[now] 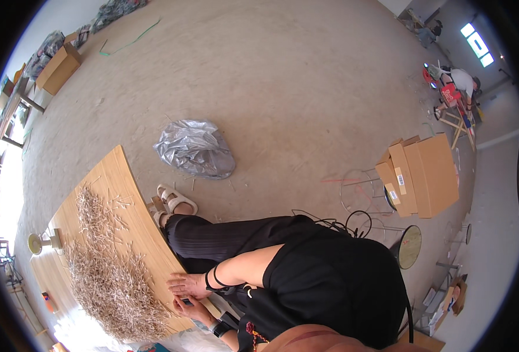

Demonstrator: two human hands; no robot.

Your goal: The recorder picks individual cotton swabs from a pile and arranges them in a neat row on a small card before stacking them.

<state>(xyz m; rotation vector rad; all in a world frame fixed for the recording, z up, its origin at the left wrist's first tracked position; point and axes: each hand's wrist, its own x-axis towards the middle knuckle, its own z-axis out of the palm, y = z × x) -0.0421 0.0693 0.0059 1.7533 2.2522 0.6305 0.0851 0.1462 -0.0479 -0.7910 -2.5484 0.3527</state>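
Observation:
My right hand [188,284], with dark bands at its wrist, lies at the near edge of the wooden table [131,202], its fingers stretched out. Just below it in the picture, my left hand [195,311], with a dark watch on the wrist, has its fingers curled round a small dark object [186,301] whose kind I cannot make out. Beside both hands spreads a large heap of thin, pale sticks [110,287], with a looser part of it farther along the tabletop.
On the table's far side are a round yellowish device [35,243] and a small orange-and-dark item [48,301]. A crumpled silver bag [195,148] lies on the floor. Cardboard boxes [426,176] and a round stool [409,246] stand right. Another person [462,82] bends far off.

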